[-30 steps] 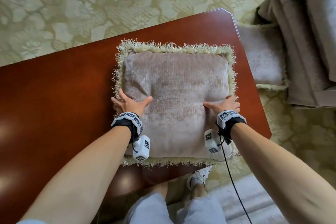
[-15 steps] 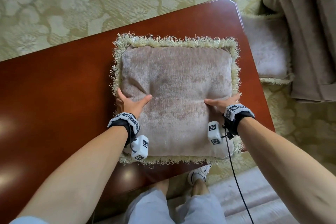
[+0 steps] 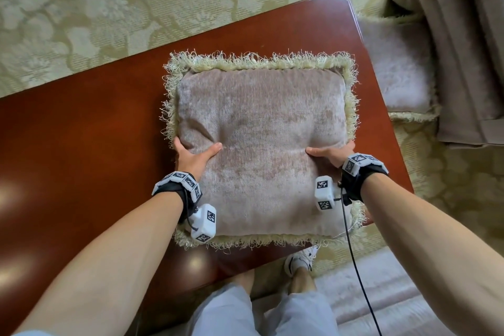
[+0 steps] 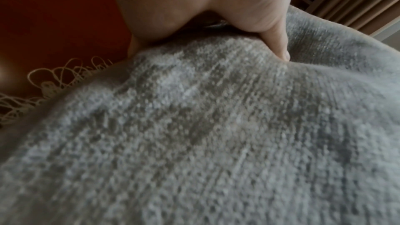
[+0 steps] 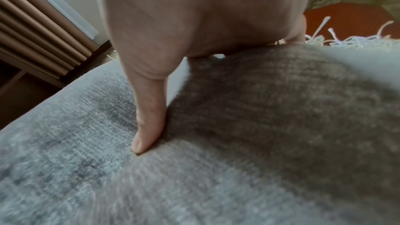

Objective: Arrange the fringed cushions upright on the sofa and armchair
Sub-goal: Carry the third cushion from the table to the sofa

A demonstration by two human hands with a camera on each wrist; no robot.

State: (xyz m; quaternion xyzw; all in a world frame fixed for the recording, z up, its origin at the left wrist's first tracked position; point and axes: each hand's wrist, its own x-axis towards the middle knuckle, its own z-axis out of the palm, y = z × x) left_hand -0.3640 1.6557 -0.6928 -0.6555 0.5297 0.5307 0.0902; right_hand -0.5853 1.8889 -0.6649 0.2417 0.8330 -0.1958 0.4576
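Two hands [image 3: 192, 155] [image 3: 331, 154] clasp one cushion [image 3: 261, 150] (second cushion [image 3: 398, 73], seemingly floored).

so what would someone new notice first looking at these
First the big fringed cushion over the red-brown table, gripped at its two sides by the left hand and the right hand, thumbs dug into the plush top. Next, a second fringed cushion at the right, beside the table and against the beige armchair. Underneath it all lies the pale green floral carpet.
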